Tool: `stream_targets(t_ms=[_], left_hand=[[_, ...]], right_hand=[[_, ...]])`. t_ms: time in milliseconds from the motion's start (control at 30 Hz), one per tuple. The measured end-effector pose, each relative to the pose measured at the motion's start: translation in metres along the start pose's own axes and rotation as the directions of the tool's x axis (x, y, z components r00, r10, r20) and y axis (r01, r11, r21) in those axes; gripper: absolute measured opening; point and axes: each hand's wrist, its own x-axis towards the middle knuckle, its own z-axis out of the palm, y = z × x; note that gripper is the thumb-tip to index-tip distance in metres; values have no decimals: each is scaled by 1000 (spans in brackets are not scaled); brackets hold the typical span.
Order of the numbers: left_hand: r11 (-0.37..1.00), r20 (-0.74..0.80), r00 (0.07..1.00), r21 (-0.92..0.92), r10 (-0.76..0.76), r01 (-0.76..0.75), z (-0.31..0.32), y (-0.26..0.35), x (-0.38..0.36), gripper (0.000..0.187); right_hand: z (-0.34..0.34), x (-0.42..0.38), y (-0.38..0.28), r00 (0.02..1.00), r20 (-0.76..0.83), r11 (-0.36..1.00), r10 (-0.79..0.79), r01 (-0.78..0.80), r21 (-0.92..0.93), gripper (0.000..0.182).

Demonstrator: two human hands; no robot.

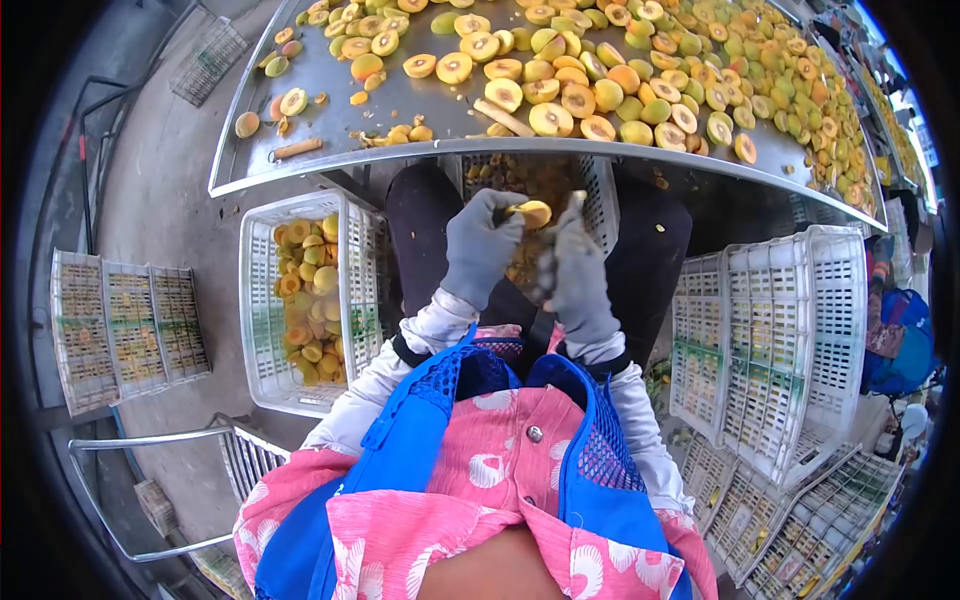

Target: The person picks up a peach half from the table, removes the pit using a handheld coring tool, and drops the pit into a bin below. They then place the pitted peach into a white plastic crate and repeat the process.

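Left hand, grey-gloved, grip closed around an apricot half, cut face up, just below the near edge of the metal surface. Right hand, also gloved, grip closed on a small tool, likely a knife; blade touching or just beside the fruit, can't tell which. Both hands together in the gap between the knees, over a white crate holding dark scraps under the surface.

Surface loaded with halved apricots, densest toward the right and far side; near left corner mostly bare, a few strays close to the raised lip. A stick-like piece lying near that lip.

Left of the hands: white slatted crate about half full of apricot halves, rim close to the left knee. Further left, flat mesh trays on the floor, open concrete between them and the crate. Right of the hands: stacked white crates, tilted, tight against the right leg. Little side room; open room only straight down over the scrap crate.
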Motion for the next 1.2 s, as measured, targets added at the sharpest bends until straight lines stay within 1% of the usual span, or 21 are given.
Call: stream_targets(t_ms=[67, 133, 200, 267, 300, 367, 467, 500, 533, 567, 633, 667, 733, 767, 800, 833, 900, 967, 1000, 1100, 1200], left_hand=[[991, 32, 990, -2, -136, 136, -6, -23, 2, 12], [869, 205, 851, -5, -484, 495, -6, -50, 9, 15], [960, 8, 960, 25, -280, 280, 2, -55, 36, 29], [854, 19, 996, 517, -83, 61, -1, -57, 66, 41], [854, 13, 997, 516, -80, 62, 0, -58, 68, 41], [876, 281, 950, 481, -136, -16, -1, -59, 65, 46], [923, 593, 724, 93, -353, 374, 3, -44, 27, 33], [1000, 766, 642, 6, -19, 22, 1, -41, 18, 36], [824, 765, 542, -24, -349, 565, 7, -3, 4, 38], [766, 812, 520, -151, -264, 625, 8, -20, -8, 45], [779, 751, 610, -215, -253, 589, -1, -26, -10, 40], [817, 708, 655, -197, -264, 542, -10, -22, -1, 37], [794, 685, 665, -208, -299, 571, -43, -3, 25, 36], [756, 680, 645, -204, -348, 622, -62, 4, 37, 35], [786, 594, 741, -275, -314, 554, -78, -1, 49, 34], [863, 531, 799, -222, -283, 454, -100, 2, 69, 33], [889, 329, 858, -99, -394, 447, -143, 6, 112, 32], [865, 151, 865, -86, -479, 494, -183, -16, 158, 31], [868, 104, 867, -51, -486, 493, -201, -10, 177, 28], [822, 38, 830, -118, -557, 557, -246, -44, 244, 23], [811, -75, 809, -107, -583, 575, -253, -63, 311, 14]], right_hand=[[-26, 17, 4, 991, -10, 958, -136, 134, 254, 36], [-45, 27, 6, 986, -40, 941, -162, 166, 293, 36], [-50, 27, 6, 975, -154, 962, -158, 187, 199, 34], [-48, 26, 13, 975, -164, 965, -152, 182, 190, 33], [-45, 28, 18, 969, -187, 960, -159, 196, 201, 32], [-40, 32, 23, 954, -197, 949, -227, 262, 174, 30], [-46, 34, 16, 979, 34, 977, -200, 197, 81, 27], [-36, 46, 23, 954, -3, 946, -300, 297, 128, 25], [-30, 53, 24, 935, 60, 934, -349, 341, 108, 24], [-21, 56, 23, 940, 67, 942, -335, 336, 1, 23], [2, 65, 25, 949, 107, 950, -296, 304, -68, 23], [17, 48, -8, 981, 161, 968, -112, 144, -207, 23], [36, 64, -17, 945, 315, 983, -86, 132, -130, 22], [45, 81, -16, 890, 321, 900, -323, 394, -187, 22], [53, 97, -15, 775, 334, 750, -536, 619, -233, 22], [58, 106, -32, 799, 351, 755, -488, 588, -289, 21], [66, 131, -58, 685, 382, 394, -621, 693, -603, 24], [68, 160, -66, 575, 439, 26, -690, 626, -779, 30], [71, 173, -64, 568, 435, 21, -699, 625, -780, 30], [68, 204, -54, 677, 493, -271, -546, 415, -869, 32], [79, 202, -68, 759, 434, -210, -485, 381, -901, 40]])
